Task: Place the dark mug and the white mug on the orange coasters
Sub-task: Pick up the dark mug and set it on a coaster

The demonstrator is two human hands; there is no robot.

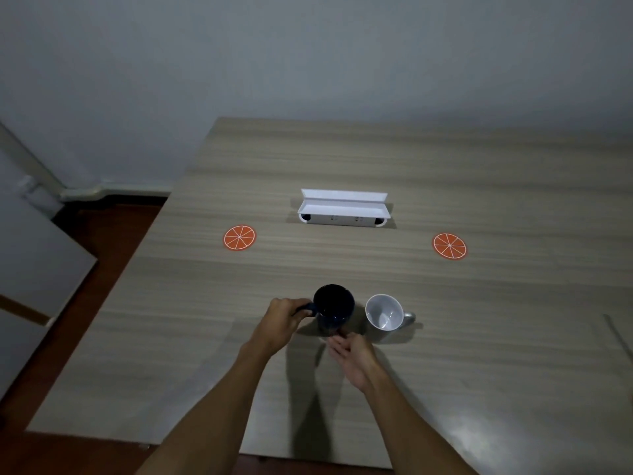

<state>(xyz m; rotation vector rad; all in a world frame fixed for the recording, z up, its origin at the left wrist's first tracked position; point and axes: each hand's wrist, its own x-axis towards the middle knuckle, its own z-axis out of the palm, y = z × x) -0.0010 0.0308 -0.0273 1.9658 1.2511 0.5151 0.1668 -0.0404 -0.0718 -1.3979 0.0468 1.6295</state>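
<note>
The dark mug (334, 308) stands upright on the wooden table (376, 159), near the front middle. My left hand (282, 318) grips its handle on the left side. My right hand (352, 354) is open just below the mug's base, fingertips close to it, holding nothing. The white mug (385, 311) stands right beside the dark one, its handle pointing right. One orange coaster (239, 237) lies far left; the other orange coaster (449, 246) lies far right. Both coasters are bare.
A white open box (344, 209) stands at the table's middle, behind the mugs and between the coasters. The table's left edge drops to a dark red floor (113, 234). A grey wall runs behind.
</note>
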